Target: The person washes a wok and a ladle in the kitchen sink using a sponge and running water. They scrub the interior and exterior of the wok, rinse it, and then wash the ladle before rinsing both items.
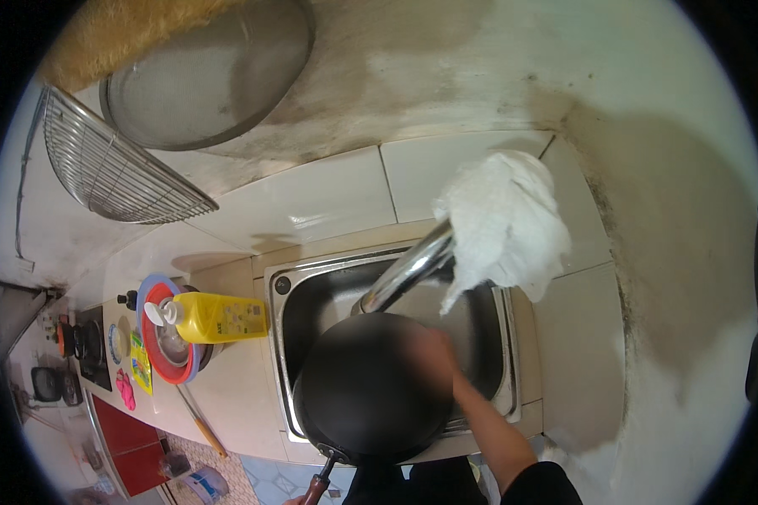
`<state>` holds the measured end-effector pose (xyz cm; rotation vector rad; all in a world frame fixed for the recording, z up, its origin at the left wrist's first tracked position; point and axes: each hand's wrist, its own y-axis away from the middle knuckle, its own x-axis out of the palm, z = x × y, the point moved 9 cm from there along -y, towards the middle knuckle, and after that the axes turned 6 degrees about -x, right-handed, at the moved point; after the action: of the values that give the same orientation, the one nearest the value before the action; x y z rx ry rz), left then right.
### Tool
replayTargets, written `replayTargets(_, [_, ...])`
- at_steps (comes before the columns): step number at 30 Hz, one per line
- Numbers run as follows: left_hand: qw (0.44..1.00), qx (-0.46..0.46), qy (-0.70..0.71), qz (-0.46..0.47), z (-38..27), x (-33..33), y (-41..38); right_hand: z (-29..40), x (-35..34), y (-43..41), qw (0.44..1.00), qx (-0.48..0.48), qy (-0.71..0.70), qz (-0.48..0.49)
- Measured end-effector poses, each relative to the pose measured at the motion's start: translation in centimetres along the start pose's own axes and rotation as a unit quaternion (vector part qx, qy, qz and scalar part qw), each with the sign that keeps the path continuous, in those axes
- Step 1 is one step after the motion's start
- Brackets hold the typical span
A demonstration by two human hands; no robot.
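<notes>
A black wok [372,391] is held over the near part of a stainless steel sink [275,366]. Its wooden handle [316,491] points down to the left. Only a sliver of my left hand [292,500] shows at the bottom edge, around that handle. My right hand [431,356] reaches to the wok's right side and is blurred; whether it holds something there cannot be told. Above the wok, a chrome faucet [410,268] slants over the basin, with a crumpled white cloth or bag [505,221] draped on its upper end.
Left of the sink stand a yellow pump bottle of AXE detergent [224,317] and stacked red and blue plastic basins [158,341]. A wooden-handled utensil [208,432] lies near the counter edge. A wire basket [120,164] and a round sieve [208,82] hang on the wall.
</notes>
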<state>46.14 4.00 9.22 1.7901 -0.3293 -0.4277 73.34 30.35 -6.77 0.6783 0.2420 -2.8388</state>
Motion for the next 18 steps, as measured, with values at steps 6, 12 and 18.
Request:
replayTargets(6, [0.999, -0.012, 0.002, 0.05, -2.9, -0.6, 1.7, -0.2, -3.6, -1.2, 0.978, 0.079, -0.171, -0.087])
replayTargets(12, [0.989, -0.069, 0.029, 0.13, -2.4, -2.7, 0.8, -6.7, -3.7, 1.4, 0.947, 0.165, -0.242, -0.132])
replayTargets(18, [0.978, -0.098, 0.092, 0.16, -3.8, -3.6, 1.3, 15.8, -6.2, 4.9, 0.967, -0.034, 0.17, -0.185])
